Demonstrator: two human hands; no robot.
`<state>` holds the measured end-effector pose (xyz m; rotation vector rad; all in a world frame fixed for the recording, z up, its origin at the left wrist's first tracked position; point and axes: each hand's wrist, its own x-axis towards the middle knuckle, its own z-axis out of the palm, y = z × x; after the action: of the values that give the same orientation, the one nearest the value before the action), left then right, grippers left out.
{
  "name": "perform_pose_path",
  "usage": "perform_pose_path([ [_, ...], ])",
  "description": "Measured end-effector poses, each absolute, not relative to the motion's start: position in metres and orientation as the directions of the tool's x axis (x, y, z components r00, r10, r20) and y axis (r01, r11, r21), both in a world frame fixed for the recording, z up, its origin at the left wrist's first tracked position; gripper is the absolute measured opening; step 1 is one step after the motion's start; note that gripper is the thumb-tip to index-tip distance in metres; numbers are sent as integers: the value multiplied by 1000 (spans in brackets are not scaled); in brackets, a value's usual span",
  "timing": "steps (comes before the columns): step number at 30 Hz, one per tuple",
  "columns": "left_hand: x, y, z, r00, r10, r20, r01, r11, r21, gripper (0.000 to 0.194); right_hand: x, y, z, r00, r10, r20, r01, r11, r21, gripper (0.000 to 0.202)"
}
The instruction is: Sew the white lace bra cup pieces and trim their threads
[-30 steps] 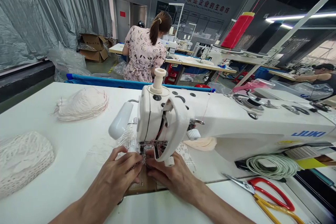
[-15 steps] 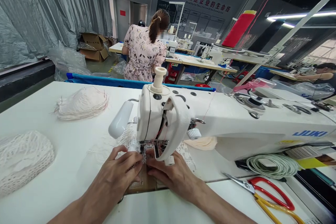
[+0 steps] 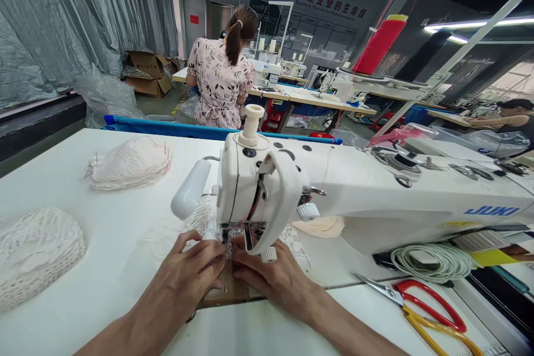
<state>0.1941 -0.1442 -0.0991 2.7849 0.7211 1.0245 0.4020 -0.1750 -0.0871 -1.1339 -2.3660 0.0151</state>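
Observation:
White lace fabric (image 3: 203, 218) lies under the head of a white sewing machine (image 3: 233, 183) and shows again on its right side. Close to the left of the presser foot, my left hand (image 3: 189, 270) has its fingers curled and pressed onto the lace. My right hand (image 3: 277, 275) is bent around the other side, its fingertips closed on the lace edge and partly hidden behind the machine's white guard. Between the hands shows the brown machine bed (image 3: 228, 283). Red thread runs down the machine head.
Stacks of pale cups (image 3: 129, 164) and white mesh pieces (image 3: 39, 256) lie on the left. Scissors (image 3: 431, 311) with red and yellow handles and a coil of pale cord (image 3: 429, 263) sit at right. A red thread cone (image 3: 379, 44) stands behind; a co-worker (image 3: 221, 78) sits ahead.
Both hands stay almost in place at the lace. The red thread by the cone has swung to another position. The co-worker ahead has leaned left.

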Motion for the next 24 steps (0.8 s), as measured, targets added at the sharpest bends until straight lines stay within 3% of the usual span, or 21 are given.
perform_pose_path([
  [18, 197, -145, -96, 644, 460, 611, 394, -884, 250, 26, 399, -175, -88, -509, 724, 466, 743, 642, -187, 17],
  [24, 195, -145, -102, 640, 468, 609, 396, -880, 261, 22, 400, -177, -84, -472, 700, 536, 761, 630, -153, 19],
])
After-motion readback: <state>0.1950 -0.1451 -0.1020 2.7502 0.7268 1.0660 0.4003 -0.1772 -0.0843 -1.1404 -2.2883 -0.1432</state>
